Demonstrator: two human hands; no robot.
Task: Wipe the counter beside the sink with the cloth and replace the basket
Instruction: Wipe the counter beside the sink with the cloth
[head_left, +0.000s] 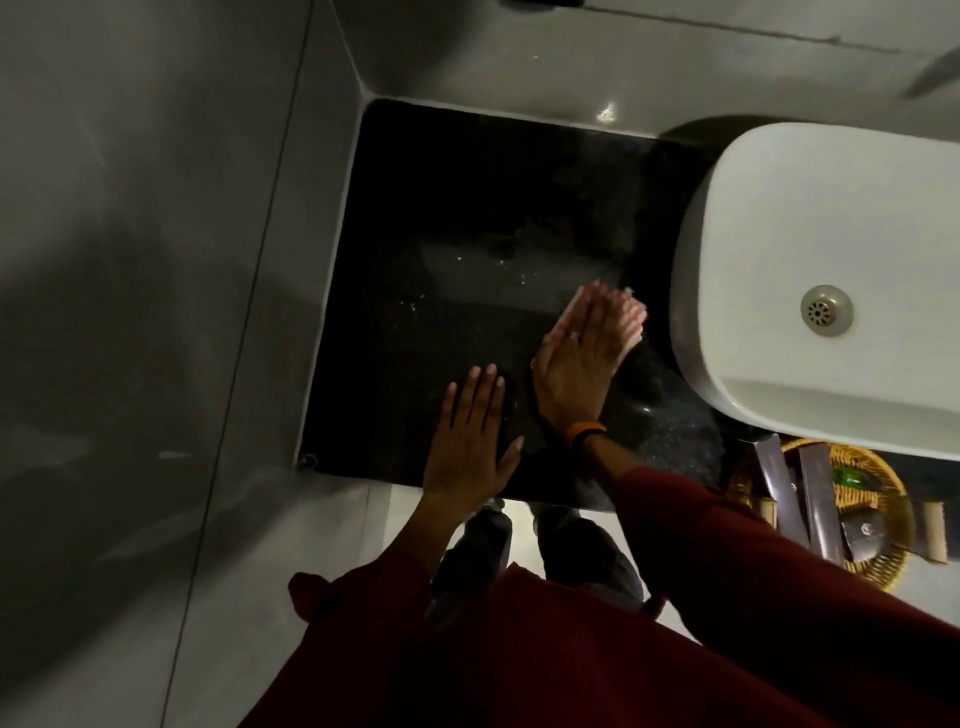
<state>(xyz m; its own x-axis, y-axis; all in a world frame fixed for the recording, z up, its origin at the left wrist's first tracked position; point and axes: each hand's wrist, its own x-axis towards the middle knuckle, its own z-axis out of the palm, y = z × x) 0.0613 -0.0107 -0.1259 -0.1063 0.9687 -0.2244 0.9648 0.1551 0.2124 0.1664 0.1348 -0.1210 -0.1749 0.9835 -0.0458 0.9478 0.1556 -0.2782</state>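
The black stone counter (467, 208) lies left of the white sink (810, 249). My right hand (576, 364) presses flat on a folded pink and white cloth (631, 312) near the sink's left side, fingers straight and together. My left hand (470, 436) rests flat on the counter by its front edge, fingers spread, holding nothing. A woven yellow basket (872, 519) with brown packets and a green item sits low at the right, below the sink's front rim, partly hidden by my right sleeve.
Grey walls (156, 260) close the counter on the left and back. Water drops glint mid-counter (498, 265). The sink has a metal drain (826, 310). Pale floor and my feet (545, 545) show under the counter's front edge.
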